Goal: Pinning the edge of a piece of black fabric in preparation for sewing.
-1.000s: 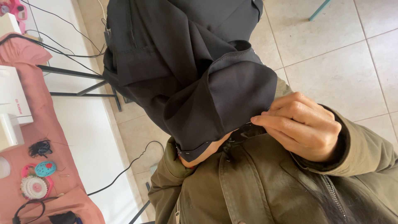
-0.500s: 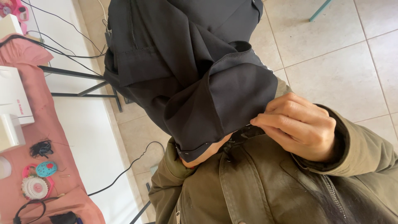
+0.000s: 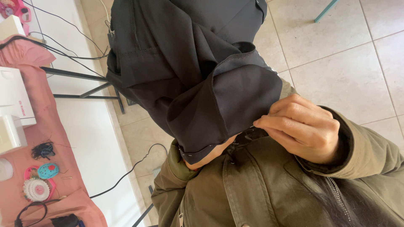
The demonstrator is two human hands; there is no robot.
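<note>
The floor [image 3: 336, 54] was laid in pale beige square tiles with thin grey joints, and one slanted teal furniture leg [image 3: 325, 10] stood at its upper edge. Along the left ran a bench [image 3: 17, 197] draped in a salmon-pink cloth, with a white panel [image 3: 84, 138] below its edge and dark metal frame bars [image 3: 80, 75] beside it. Several black cables trailed over the panel and floor; one cable [image 3: 134, 166] looped near the person's sleeve.

On the bench stood two white boxy things [image 3: 12, 98], one above the other. Near them lay one small tangle of black thread [image 3: 43, 150], one teal pincushion [image 3: 48, 171] and one round wheel of pins [image 3: 37, 189].

One black garment [image 3: 189, 63] was held up in front of the person, its folded hem [image 3: 202, 153] hanging low, with a pin showing in it. The right hand [image 3: 301, 126] was closed narrowly, fingertips pinched on the hem's edge at the garment's lower right corner. Of the left hand [image 3: 198, 162] only a sliver showed beneath the hem, tucked under the cloth; I could not tell how it stood. Both arms wore olive-green jacket sleeves [image 3: 370, 155].
</note>
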